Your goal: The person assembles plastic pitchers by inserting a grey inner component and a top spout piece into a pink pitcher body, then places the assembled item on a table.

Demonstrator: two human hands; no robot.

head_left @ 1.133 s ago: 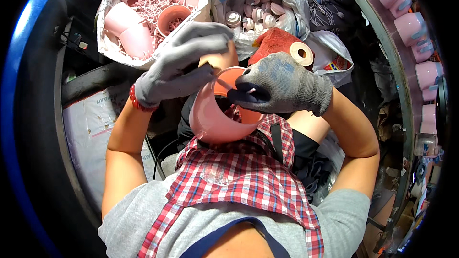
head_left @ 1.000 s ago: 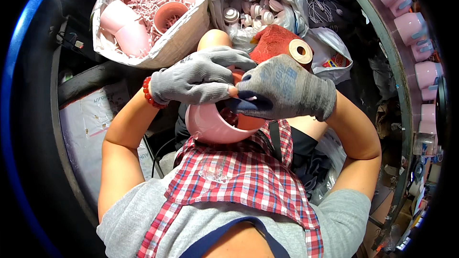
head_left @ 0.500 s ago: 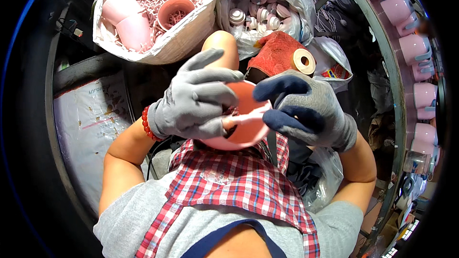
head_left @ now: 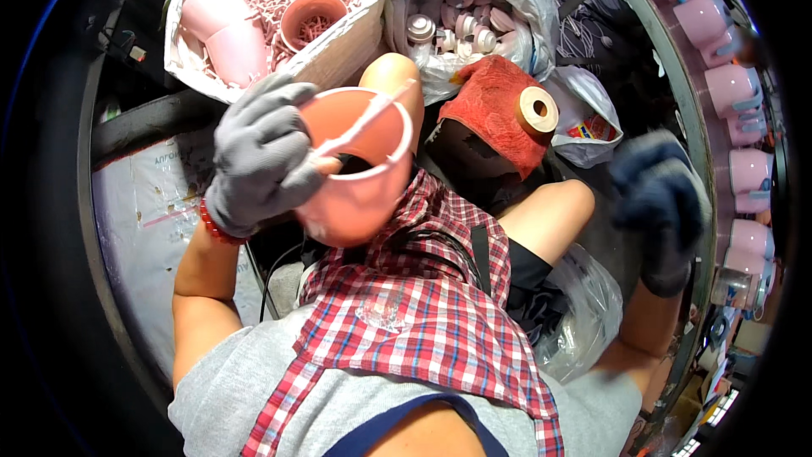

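Head view: a grey-gloved left hand (head_left: 260, 159) grasps a pink tapered cup (head_left: 355, 207) and pale-pink strip (head_left: 366, 121), the blurred navy-and-grey-gloved right hand (head_left: 660, 203) impossible to read.

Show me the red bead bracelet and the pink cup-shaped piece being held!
Red bead bracelet (head_left: 217, 228): head view, on its front beads.
Pink cup-shaped piece (head_left: 362, 207): head view, on its outer wall below the rim.

At left of centre, the gloved left hand (head_left: 260, 156) grips a pink cup (head_left: 355, 203); a pale pink strip (head_left: 370, 120) crosses the cup's opening. The gloved right hand (head_left: 664, 211), blurred, is at the right of the frame, near the row of pink vessels (head_left: 729, 89) along the right edge. A white sack (head_left: 342, 55) containing pink pieces (head_left: 237, 49) occupies the upper left.
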